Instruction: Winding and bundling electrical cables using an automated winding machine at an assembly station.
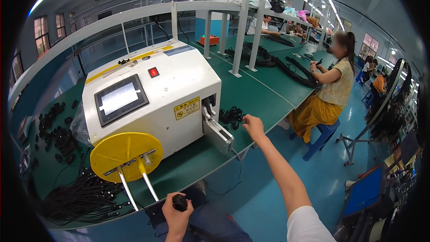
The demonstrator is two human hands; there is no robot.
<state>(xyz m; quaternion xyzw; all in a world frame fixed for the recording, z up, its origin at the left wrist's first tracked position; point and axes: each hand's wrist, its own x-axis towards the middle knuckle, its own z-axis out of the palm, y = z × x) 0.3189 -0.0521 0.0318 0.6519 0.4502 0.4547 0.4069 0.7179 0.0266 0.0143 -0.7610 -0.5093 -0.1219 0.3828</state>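
My left hand is low in front of the table edge, its fingers closed round a black coiled cable bundle. My right hand reaches over the green table, fingertips pressed together at the edge of a pile of small black curled pieces. Whether one of those pieces is in the fingertips is too small to see. Left of that hand stands a white machine with a metal arm jutting from its side. On its front is a yellow disc with two pale prongs.
Black cables with connectors lie at the table's left front, with loose black parts behind them. A co-worker sits on a blue stool at the right, beside black cable coils. White shelf posts rise behind the machine.
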